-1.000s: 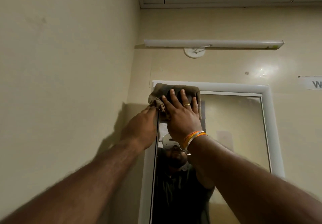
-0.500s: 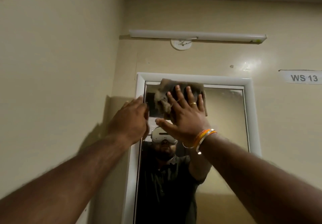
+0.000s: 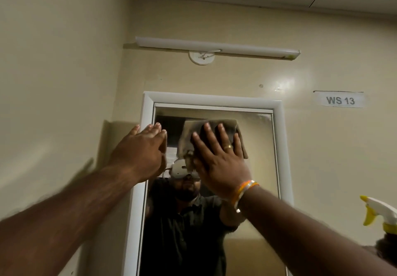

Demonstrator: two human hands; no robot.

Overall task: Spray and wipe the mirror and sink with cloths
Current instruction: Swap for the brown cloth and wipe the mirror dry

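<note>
A tall mirror (image 3: pixel 255 157) in a white frame (image 3: pixel 212 99) hangs on the beige wall ahead. My right hand (image 3: pixel 217 161) lies flat with spread fingers on a grey-brown cloth (image 3: pixel 233 129), pressing it against the upper part of the glass. My left hand (image 3: pixel 139 149) is open, its straight fingers reaching the mirror's left frame and glass edge beside the cloth. A spray bottle's white head with a yellow trigger (image 3: pixel 380 213) shows at the right edge. The sink is out of view.
A white tube light (image 3: pixel 217 46) is fixed on the wall above the mirror. A paper label reading WS 13 (image 3: pixel 339 100) is stuck to the wall at right. The side wall stands close on the left.
My right hand has slid the cloth down and to the right from the mirror's top left corner. My left hand has moved from the frame's edge slightly onto the glass. The spray bottle has come into view.
</note>
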